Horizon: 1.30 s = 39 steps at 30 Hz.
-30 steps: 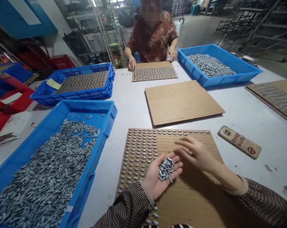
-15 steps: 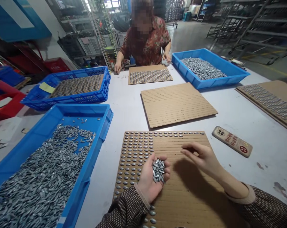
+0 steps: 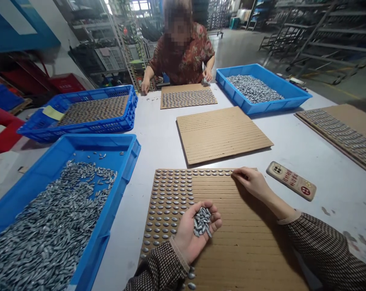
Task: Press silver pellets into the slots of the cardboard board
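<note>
Left hand [image 3: 195, 231] cups a heap of metal pieces [image 3: 202, 221]; right hand [image 3: 253, 182] works the far row of the slotted board [image 3: 237, 246].

Board lies at the near edge of the tabletop [image 3: 158, 137], middle. Left hand palm up over it, fingers curled loosely round the small grey pieces. Right hand fingertips drawn together, touching the board's farthest row, where the line of seated pieces ends; cannot tell whether they pinch a piece. Rows filled along the board's left side and far edge. Blue tray [image 3: 126, 163] of loose pieces at the near left corner. Phone [image 3: 291, 186] just right of the board. Blank board [image 3: 223, 134] mid-table. A person sits at the far edge.
</note>
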Each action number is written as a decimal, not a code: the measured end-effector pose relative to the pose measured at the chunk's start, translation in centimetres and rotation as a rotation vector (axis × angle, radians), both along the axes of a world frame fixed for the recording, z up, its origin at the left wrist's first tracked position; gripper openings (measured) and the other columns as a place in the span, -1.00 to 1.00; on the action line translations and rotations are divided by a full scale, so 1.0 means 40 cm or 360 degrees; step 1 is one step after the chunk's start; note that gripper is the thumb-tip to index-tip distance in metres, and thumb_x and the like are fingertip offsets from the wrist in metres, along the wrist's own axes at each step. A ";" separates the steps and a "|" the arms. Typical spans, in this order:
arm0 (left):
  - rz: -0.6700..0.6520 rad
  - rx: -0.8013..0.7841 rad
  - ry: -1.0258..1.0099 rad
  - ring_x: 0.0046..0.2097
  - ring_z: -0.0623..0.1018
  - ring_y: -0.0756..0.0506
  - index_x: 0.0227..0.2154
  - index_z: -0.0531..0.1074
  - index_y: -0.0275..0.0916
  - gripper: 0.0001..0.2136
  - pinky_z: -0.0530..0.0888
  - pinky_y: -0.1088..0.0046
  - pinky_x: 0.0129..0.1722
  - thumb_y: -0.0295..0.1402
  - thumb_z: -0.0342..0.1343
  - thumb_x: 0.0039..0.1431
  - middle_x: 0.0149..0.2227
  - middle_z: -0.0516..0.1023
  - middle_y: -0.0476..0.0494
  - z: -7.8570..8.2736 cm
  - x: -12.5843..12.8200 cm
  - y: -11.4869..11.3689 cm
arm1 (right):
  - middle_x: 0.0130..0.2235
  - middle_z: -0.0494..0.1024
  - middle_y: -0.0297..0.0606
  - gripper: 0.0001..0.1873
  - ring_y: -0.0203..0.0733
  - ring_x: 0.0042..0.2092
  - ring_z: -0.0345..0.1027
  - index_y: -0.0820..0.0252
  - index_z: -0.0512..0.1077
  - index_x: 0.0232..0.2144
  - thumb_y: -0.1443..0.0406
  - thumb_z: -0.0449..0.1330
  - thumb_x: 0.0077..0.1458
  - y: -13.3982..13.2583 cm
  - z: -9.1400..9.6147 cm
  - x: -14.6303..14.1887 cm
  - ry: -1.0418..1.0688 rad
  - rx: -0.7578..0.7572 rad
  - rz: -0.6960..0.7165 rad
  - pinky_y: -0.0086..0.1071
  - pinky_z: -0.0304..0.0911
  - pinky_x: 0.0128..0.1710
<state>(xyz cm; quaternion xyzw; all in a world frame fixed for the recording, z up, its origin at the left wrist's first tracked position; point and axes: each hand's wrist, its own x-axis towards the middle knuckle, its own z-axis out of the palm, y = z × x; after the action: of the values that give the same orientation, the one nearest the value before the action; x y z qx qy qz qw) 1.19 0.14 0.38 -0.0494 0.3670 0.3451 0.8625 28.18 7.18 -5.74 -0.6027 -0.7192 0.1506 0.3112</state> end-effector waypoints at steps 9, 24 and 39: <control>-0.0041 -0.0041 0.0027 -0.35 0.56 -0.07 -0.34 0.47 -0.40 -0.84 0.51 0.37 -0.25 -0.38 0.06 0.16 -0.36 0.54 -0.21 0.001 0.007 0.000 | -0.28 0.50 -0.19 -0.73 -0.16 -0.28 0.41 0.13 0.48 -0.28 0.22 -0.01 0.25 0.006 -0.025 0.012 -0.0308 0.0035 0.0048 -0.31 0.30 -0.29; -0.0013 0.0019 -0.0051 -0.25 0.58 -0.13 -0.26 0.47 -0.42 -0.78 0.49 0.33 -0.14 -0.34 0.06 0.18 -0.29 0.55 -0.24 0.001 -0.001 0.000 | -0.29 0.48 -0.18 -0.70 -0.20 -0.33 0.34 0.15 0.48 -0.30 0.30 -0.06 0.24 0.002 0.006 -0.003 -0.0779 0.0005 0.0062 -0.39 0.15 -0.38; 0.0091 0.0095 -0.0306 -0.18 0.55 -0.08 -0.16 0.45 -0.38 -0.75 0.41 0.31 -0.01 -0.31 0.02 0.23 -0.19 0.57 -0.22 -0.021 0.005 -0.002 | -0.19 0.43 -0.15 -0.72 -0.15 -0.17 0.30 0.11 0.39 -0.03 0.32 0.07 0.21 -0.160 0.149 -0.233 -0.0196 -0.0030 0.0686 -0.28 0.30 -0.23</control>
<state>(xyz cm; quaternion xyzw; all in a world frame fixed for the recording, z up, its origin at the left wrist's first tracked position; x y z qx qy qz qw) 1.38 0.06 -0.48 -0.0672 0.2704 0.3739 0.8846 18.84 0.79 0.21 -0.4460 -0.8476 0.1832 0.2216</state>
